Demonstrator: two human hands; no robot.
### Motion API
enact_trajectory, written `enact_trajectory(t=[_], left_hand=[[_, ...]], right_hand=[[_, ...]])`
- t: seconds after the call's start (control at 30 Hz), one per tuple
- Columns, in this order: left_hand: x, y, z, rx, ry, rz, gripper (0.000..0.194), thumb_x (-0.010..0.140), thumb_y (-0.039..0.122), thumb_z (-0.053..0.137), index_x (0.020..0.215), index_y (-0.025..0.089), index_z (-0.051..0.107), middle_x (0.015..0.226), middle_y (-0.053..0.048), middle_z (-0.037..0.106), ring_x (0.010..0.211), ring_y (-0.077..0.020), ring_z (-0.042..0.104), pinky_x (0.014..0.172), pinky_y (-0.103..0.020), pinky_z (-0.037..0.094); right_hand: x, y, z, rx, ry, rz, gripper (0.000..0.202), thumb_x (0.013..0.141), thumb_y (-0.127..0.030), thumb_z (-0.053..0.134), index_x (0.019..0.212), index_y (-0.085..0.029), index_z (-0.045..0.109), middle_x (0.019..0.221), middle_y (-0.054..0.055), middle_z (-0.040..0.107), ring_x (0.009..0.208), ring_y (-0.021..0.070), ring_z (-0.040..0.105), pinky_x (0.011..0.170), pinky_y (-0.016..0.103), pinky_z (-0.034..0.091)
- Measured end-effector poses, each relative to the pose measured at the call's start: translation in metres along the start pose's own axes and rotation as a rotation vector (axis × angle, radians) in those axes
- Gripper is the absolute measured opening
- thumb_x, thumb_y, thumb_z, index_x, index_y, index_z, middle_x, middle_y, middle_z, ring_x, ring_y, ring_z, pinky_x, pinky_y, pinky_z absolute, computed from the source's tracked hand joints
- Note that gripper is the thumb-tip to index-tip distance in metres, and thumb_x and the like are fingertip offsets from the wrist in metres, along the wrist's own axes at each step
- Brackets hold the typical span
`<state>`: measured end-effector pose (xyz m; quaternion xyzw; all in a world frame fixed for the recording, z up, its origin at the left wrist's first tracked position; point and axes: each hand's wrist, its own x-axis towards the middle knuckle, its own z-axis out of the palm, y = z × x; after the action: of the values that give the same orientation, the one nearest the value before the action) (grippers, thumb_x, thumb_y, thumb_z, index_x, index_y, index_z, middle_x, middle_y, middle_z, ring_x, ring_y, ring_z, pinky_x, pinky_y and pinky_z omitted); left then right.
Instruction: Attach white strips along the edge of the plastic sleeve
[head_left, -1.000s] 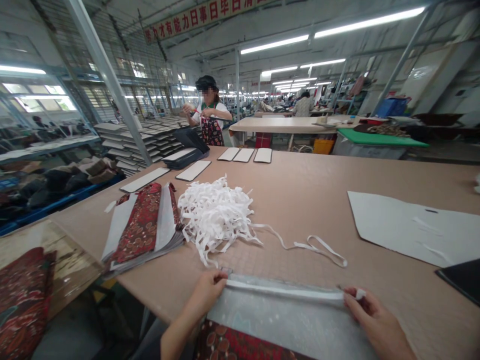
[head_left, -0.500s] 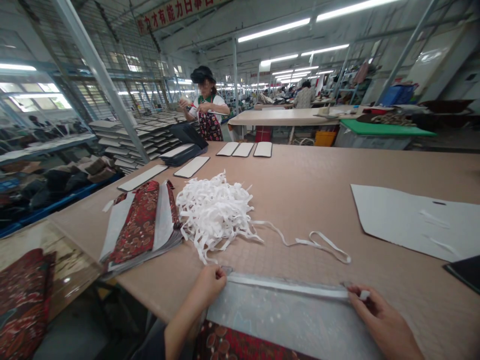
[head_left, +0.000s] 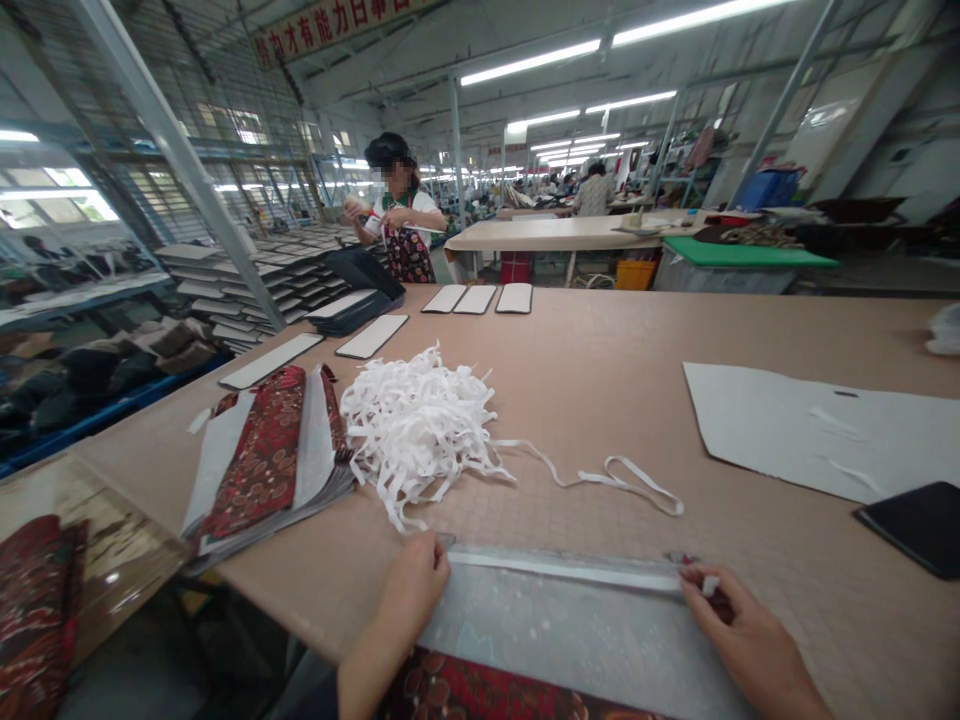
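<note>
A fabric piece [head_left: 570, 630] lies in front of me, its pale grey backing up and a red patterned part showing along the near side. Across its far edge runs a white tape [head_left: 562, 568]. My left hand [head_left: 409, 590] pinches the fabric's far left corner, at the left end of the tape. At the other end, my right hand [head_left: 739, 625] is closed on the tape, whose short tail sticks out between the fingers. Beyond the hands sits a tangled heap of white tape strips [head_left: 420, 425]; one loose strip [head_left: 637, 480] trails from it to the right.
Folded red patterned fabric pieces [head_left: 262, 460] are stacked left of the heap. A large white board [head_left: 795, 420] and a black panel [head_left: 915, 525] lie at the right. White panels [head_left: 373, 336] lie at the far side, where a co-worker [head_left: 405, 220] stands.
The view has shifted slightly, so the table's contents sit a little further left and more of the black panel shows. Both hands keep their hold at the two ends of the tape.
</note>
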<state>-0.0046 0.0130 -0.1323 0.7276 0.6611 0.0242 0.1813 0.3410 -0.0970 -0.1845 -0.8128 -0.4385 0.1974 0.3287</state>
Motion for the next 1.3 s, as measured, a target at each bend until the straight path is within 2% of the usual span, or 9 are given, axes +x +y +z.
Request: enact_trajectory(t=[0.17, 0.27, 0.37, 0.5, 0.63, 0.77, 0.9, 1.1, 1.3], left_hand=[[-0.011, 0.004, 0.005, 0.284, 0.176, 0.192, 0.023, 0.081, 0.008, 0.037, 0.091, 0.017, 0.055, 0.092, -0.004, 0.056, 0.087, -0.0177, 0.053, 0.075, -0.027, 0.038], [-0.018, 0.006, 0.009, 0.474, 0.179, 0.35, 0.029, 0.082, 0.005, 0.035, 0.092, 0.017, 0.059, 0.095, -0.006, 0.058, 0.089, -0.0215, 0.053, 0.079, -0.034, 0.039], [-0.023, 0.009, 0.013, 0.616, 0.18, 0.436, 0.036, 0.08, 0.002, 0.036, 0.107, 0.014, 0.057, 0.102, -0.011, 0.058, 0.091, -0.0233, 0.053, 0.08, -0.036, 0.041], [-0.031, 0.017, 0.019, 0.764, 0.168, 0.471, 0.061, 0.078, -0.001, 0.035, 0.13, 0.03, 0.034, 0.094, -0.011, 0.059, 0.081, -0.0229, 0.057, 0.07, -0.036, 0.043], [-0.034, 0.024, 0.021, 0.868, 0.138, 0.487, 0.069, 0.077, -0.002, 0.033, 0.132, 0.04, 0.025, 0.093, -0.013, 0.059, 0.079, -0.025, 0.058, 0.066, -0.036, 0.041], [-0.032, 0.031, 0.017, 0.827, 0.106, 0.482, 0.062, 0.079, 0.001, 0.035, 0.128, 0.039, 0.034, 0.096, -0.013, 0.059, 0.081, -0.0255, 0.057, 0.068, -0.039, 0.041], [-0.032, 0.059, 0.016, 0.718, 0.11, 0.546, 0.045, 0.079, 0.003, 0.037, 0.119, 0.02, 0.051, 0.113, -0.014, 0.053, 0.101, -0.0266, 0.049, 0.083, -0.042, 0.038], [-0.04, 0.113, 0.045, 0.52, 0.032, 0.644, 0.046, 0.08, 0.005, 0.038, 0.124, 0.018, 0.045, 0.112, -0.012, 0.054, 0.098, -0.0245, 0.049, 0.079, -0.039, 0.041], [-0.042, 0.124, 0.056, 0.518, 0.06, 0.638, 0.044, 0.076, 0.001, 0.038, 0.117, 0.009, 0.051, 0.116, -0.017, 0.051, 0.1, -0.0263, 0.047, 0.081, -0.041, 0.042]], right_hand=[[0.0, -0.004, -0.001, 0.014, 0.017, 0.002, 0.033, 0.066, -0.053, 0.045, 0.077, -0.024, 0.054, 0.058, -0.002, 0.057, 0.056, 0.0179, 0.057, 0.054, 0.026, 0.043], [-0.001, -0.003, 0.0, -0.007, 0.03, -0.055, 0.028, 0.068, -0.049, 0.044, 0.076, -0.024, 0.054, 0.055, -0.003, 0.054, 0.052, 0.0168, 0.054, 0.052, 0.026, 0.042], [-0.002, -0.001, 0.002, -0.037, 0.058, -0.126, 0.024, 0.07, -0.044, 0.043, 0.076, -0.023, 0.053, 0.056, -0.003, 0.054, 0.051, 0.0163, 0.053, 0.053, 0.026, 0.041], [-0.002, -0.002, 0.003, -0.061, 0.079, -0.195, 0.021, 0.073, -0.04, 0.043, 0.077, -0.022, 0.053, 0.06, -0.001, 0.056, 0.054, 0.0166, 0.053, 0.055, 0.026, 0.041], [-0.002, -0.005, 0.003, -0.082, 0.092, -0.221, 0.019, 0.075, -0.036, 0.042, 0.078, -0.022, 0.054, 0.062, 0.0, 0.056, 0.055, 0.0163, 0.052, 0.055, 0.026, 0.041], [-0.004, -0.006, 0.002, -0.089, 0.091, -0.258, 0.016, 0.075, -0.032, 0.042, 0.077, -0.021, 0.053, 0.065, 0.001, 0.056, 0.06, 0.0166, 0.053, 0.059, 0.027, 0.041], [-0.004, -0.006, 0.003, -0.089, 0.088, -0.256, 0.015, 0.075, -0.03, 0.041, 0.077, -0.021, 0.053, 0.068, 0.002, 0.056, 0.063, 0.0172, 0.053, 0.062, 0.028, 0.042], [-0.002, -0.009, 0.003, -0.071, 0.092, -0.261, 0.014, 0.072, -0.027, 0.041, 0.076, -0.021, 0.053, 0.072, 0.003, 0.056, 0.069, 0.0186, 0.054, 0.067, 0.03, 0.042], [0.004, -0.005, -0.01, 0.089, 0.083, -0.064, 0.011, 0.069, -0.027, 0.042, 0.074, -0.021, 0.051, 0.069, 0.0, 0.058, 0.064, 0.0166, 0.055, 0.062, 0.026, 0.041]])
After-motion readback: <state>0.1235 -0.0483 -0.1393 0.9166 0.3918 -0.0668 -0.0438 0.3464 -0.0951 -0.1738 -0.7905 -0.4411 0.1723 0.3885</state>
